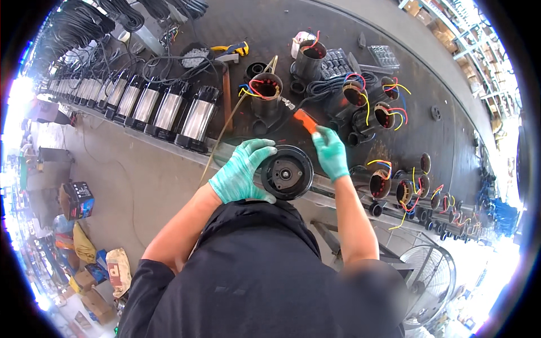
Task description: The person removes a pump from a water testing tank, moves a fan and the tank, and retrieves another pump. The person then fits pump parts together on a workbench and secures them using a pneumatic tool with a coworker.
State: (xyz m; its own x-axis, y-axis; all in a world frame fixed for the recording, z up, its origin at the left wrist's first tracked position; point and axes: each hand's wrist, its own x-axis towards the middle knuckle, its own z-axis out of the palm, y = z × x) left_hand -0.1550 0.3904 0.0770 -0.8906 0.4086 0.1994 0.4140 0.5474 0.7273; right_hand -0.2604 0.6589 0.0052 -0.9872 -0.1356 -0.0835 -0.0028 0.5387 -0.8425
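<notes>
My left hand (243, 170), in a green glove, is wrapped round the side of a black round pump part (287, 172). The part has a raised rim and a grey centre plate with a small shaft, and is held at the bench edge in front of my body. My right hand (331, 152), gloved the same way, is closed on an orange-handled tool (306, 120). Its silver metal end points up and left, towards an upright dark motor housing (266, 104) with red, blue and yellow wires. Whether that end touches the housing, I cannot tell.
Silver-and-black pump bodies (198, 119) line the bench's left edge. More wired housings (380, 183) stand along the right. A yellow-and-black tool (239, 48), black cables (128, 16) and a parts tray (385, 57) lie farther back. A floor fan (426, 276) stands at lower right.
</notes>
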